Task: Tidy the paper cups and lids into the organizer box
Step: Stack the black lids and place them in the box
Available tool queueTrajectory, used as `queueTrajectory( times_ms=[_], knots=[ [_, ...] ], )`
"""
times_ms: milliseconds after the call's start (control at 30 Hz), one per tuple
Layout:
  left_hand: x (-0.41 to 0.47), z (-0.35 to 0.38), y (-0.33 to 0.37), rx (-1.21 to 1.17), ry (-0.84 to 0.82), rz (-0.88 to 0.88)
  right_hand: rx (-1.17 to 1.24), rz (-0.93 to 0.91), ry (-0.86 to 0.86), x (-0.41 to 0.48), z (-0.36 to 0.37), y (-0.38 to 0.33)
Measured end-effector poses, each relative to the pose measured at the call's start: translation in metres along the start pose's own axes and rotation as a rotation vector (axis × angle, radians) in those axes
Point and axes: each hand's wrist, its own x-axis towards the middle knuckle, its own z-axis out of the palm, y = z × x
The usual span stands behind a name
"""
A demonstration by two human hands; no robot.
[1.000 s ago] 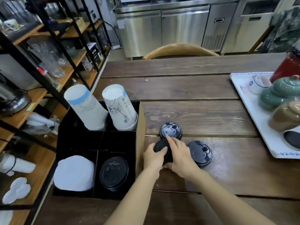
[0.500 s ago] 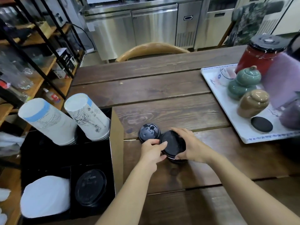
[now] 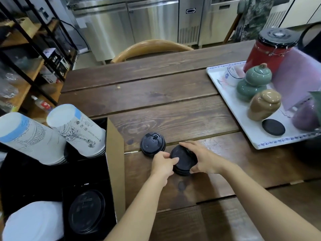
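A small stack of black lids point(image 3: 183, 160) rests on the wooden table, gripped from both sides: my left hand point(image 3: 163, 164) on its left edge, my right hand point(image 3: 202, 158) on its right. One more black lid point(image 3: 152, 143) lies flat just behind and left of the stack. The black organizer box point(image 3: 115, 164) with a cardboard wall stands at the left. Its far compartments hold two tilted stacks of white paper cups point(image 3: 76, 131) point(image 3: 29, 138). Its near compartments hold black lids point(image 3: 86, 211) and white lids point(image 3: 34, 221).
A white tray point(image 3: 231, 108) at the right carries green and brown lidded jars, a red canister, a small cup and a black coaster. A wooden chair back rises beyond the far table edge. Metal shelving stands to the left of the box.
The lid in my hands has been set onto the lid that lay at the right, making one stack. The view has shifted to the right, so the box sits further left.
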Motion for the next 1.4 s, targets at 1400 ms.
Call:
queueTrajectory(
  times_ms=[1400],
  knots=[
    [0.039,-0.052,0.05,-0.245,0.295,0.001,0.567,0.087,0.275,0.075,0.014,-0.056]
  ],
)
